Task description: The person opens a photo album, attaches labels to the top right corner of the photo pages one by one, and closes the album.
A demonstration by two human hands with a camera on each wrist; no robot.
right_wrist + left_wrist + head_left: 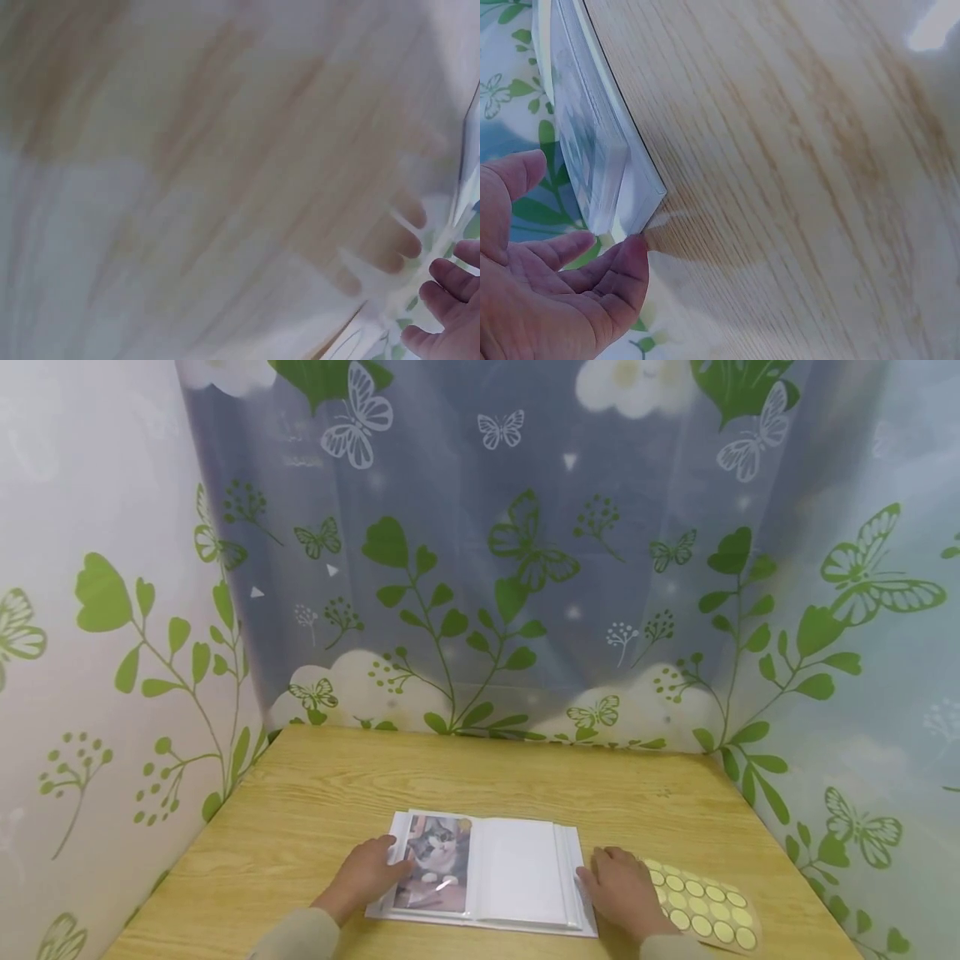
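An open photo album [528, 872] with white pages lies flat on the table. Its left page carries a photo [435, 868] of a grey-and-white cat; the right page is plain white. My left hand [369, 870] rests at the album's left edge, its thumb reaching over the page. In the left wrist view, the fingertips of that hand [577, 292] are right at the corner of the album [641, 202], and the thumb stands apart. Beside the right edge, my right hand [621, 889] lies with loosely bent fingers, its thumb close to the cover. The right wrist view shows this hand [454, 304] with fingers spread.
A sheet of round yellow stickers [701, 906] lies to the right, partly behind my right hand and wrist. The wooden table [480, 772] is bordered by patterned curtains [480, 568] at the back and on both sides.
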